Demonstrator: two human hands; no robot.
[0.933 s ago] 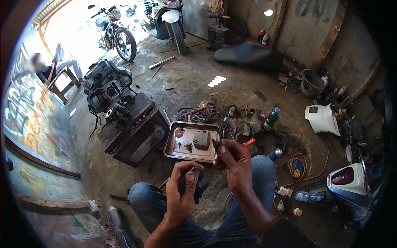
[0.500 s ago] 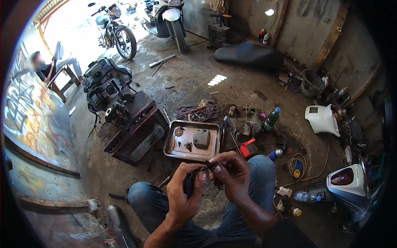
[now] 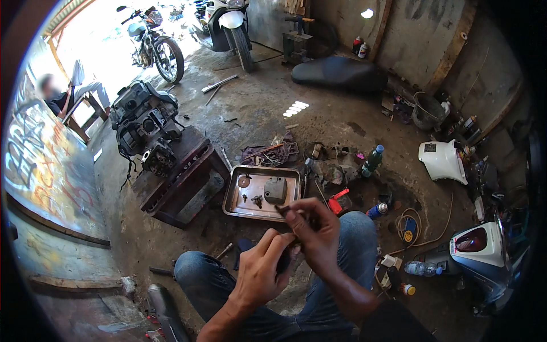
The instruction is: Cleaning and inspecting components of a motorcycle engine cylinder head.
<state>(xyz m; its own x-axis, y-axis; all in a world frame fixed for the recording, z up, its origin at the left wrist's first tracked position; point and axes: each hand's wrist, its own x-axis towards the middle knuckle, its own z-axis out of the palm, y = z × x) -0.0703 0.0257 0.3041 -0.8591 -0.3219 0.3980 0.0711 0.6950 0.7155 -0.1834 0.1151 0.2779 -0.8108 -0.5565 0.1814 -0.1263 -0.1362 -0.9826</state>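
Workshop floor point(image 3: 319, 114): metal tray point(image 3: 233, 208), engine point(image 3: 142, 128).

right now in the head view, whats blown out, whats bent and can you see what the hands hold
Head view: the doorway behind the motorcycle is blown out white; the wall edges curve toward the black fisheye rim; the left hand and right hand are sharp, but the small dark part pinched between them is too small to identify.

Small dark part point(image 3: 283, 261), mostly hidden, pinched between both hands above the knees, just near a metal tray point(image 3: 235, 206).
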